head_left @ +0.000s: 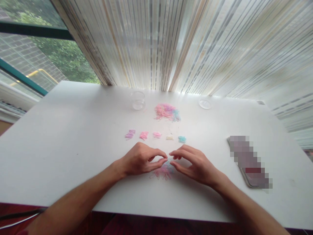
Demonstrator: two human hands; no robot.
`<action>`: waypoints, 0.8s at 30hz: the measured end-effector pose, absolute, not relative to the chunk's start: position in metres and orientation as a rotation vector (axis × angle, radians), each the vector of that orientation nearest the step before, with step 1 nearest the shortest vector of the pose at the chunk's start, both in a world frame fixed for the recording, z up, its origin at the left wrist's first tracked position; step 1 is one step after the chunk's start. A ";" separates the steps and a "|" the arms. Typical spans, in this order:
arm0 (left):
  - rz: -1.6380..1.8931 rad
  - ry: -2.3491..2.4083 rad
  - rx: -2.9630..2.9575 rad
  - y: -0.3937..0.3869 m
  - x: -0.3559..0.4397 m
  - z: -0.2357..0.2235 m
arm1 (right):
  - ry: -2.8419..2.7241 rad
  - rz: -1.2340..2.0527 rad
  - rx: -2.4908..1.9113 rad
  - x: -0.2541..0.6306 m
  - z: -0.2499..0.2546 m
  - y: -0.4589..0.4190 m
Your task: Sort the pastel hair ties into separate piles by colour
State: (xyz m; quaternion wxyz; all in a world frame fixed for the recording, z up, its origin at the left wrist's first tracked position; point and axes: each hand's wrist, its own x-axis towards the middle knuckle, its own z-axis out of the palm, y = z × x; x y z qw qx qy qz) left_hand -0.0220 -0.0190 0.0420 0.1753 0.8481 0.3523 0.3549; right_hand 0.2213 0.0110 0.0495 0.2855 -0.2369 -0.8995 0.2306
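Note:
My left hand (144, 159) is closed in a pinch, thumb and forefinger meeting over a small loose pile of thin pink and pale blue elastic bands (161, 172). Whatever sits between those fingertips is too small to make out. Facing it, my right hand (193, 163) has its thumb and forefinger apart at the pile's blue end. Beyond my hands lies a row of small sorted bunches: purple (130, 134), deeper pink (144, 135), light pink (157, 134), cream (169, 138) and turquoise (182, 139). Farther back is a larger mixed heap of bands (166, 112).
A clear round container (138, 100) stands at the back left of the white table (73, 147). Its clear lid (204, 104) lies to the right of the heap. A phone (249, 163), partly blurred out, rests at the right. Striped curtains (146, 42) hang behind the table.

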 end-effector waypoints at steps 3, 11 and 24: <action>1.018 0.986 2.413 -0.019 -0.022 0.042 | -2.398 0.598 -0.611 0.220 0.048 0.011; 1.027 1.026 2.445 -0.019 -0.023 0.039 | -2.362 0.594 -0.612 0.219 0.050 0.011; 1.026 1.019 2.438 -0.018 -0.022 0.040 | -2.386 0.598 -0.642 0.219 0.048 0.011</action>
